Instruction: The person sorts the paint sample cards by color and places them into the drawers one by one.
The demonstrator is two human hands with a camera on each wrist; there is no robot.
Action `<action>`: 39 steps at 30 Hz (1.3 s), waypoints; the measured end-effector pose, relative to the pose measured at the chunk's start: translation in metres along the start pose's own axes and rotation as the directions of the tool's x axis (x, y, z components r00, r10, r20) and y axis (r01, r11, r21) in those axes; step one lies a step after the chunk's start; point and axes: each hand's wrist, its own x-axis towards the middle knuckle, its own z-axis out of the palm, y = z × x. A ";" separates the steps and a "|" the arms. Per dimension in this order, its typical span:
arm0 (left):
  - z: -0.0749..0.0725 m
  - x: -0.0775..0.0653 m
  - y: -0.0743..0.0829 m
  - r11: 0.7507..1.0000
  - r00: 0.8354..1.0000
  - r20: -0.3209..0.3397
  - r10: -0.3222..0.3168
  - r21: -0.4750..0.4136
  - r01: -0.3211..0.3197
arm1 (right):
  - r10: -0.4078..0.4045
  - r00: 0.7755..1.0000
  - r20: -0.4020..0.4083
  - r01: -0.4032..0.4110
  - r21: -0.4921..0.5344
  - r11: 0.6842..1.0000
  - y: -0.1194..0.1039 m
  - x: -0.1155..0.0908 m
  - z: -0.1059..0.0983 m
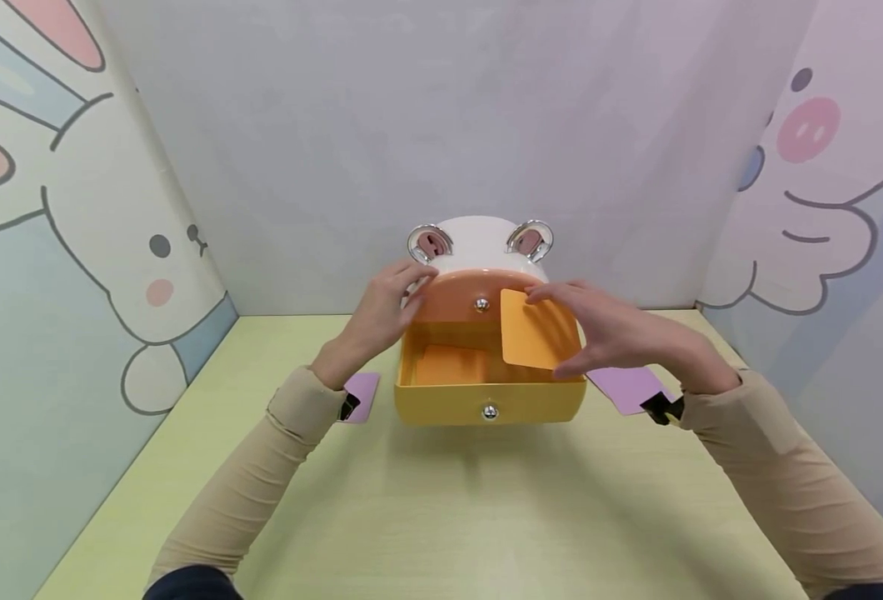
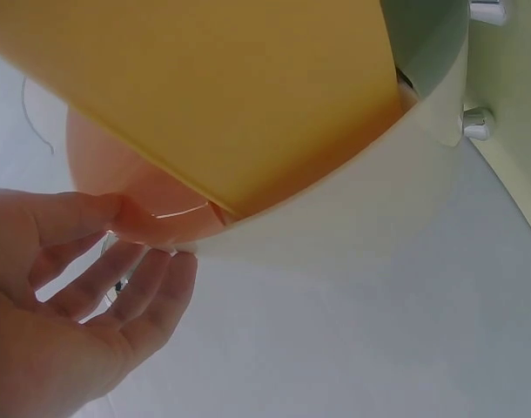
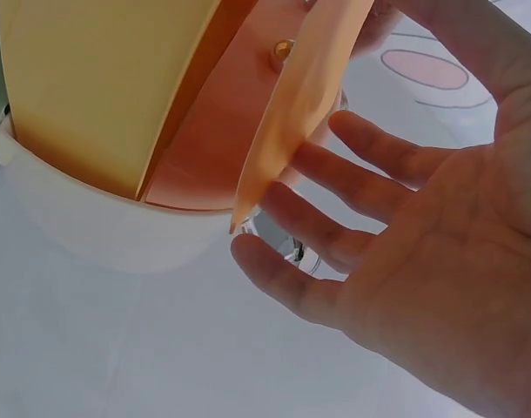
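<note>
A small drawer box with a white shell (image 1: 479,229), bear-like ears and a pink upper drawer front (image 1: 449,298) stands at the table's back. Its yellow lower drawer (image 1: 441,404) is pulled out, and an orange card (image 1: 452,365) lies inside. My left hand (image 1: 381,310) grips the box's left edge, the thumb on the pink front and the fingers at the shell. Over the drawer's right side, my right hand (image 1: 617,329) holds another orange card (image 1: 535,332) tilted up, between thumb and fingers. In the right wrist view this card (image 3: 292,113) shows nearly edge-on.
Purple cards lie on the table (image 1: 471,517) on both sides of the box, one at left (image 1: 364,395) and one or more at right (image 1: 627,388). A grey wall (image 1: 471,125) rises behind, with cartoon-printed panels (image 1: 112,250) at the sides.
</note>
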 end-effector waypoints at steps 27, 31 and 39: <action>0.003 -0.001 0.000 1.000 1.000 -0.003 0.007 0.017 -0.007 | -0.104 0.983 -0.153 0.165 0.468 0.868 -0.042 -0.049 0.098; 0.003 -0.002 0.000 1.000 1.000 -0.006 -0.005 0.008 0.005 | -0.047 0.998 -0.031 0.056 0.630 0.774 -0.047 -0.050 0.121; 0.005 -0.003 0.000 1.000 1.000 -0.014 0.002 0.023 -0.002 | 0.188 0.960 0.206 -0.262 0.898 0.353 -0.042 -0.028 0.152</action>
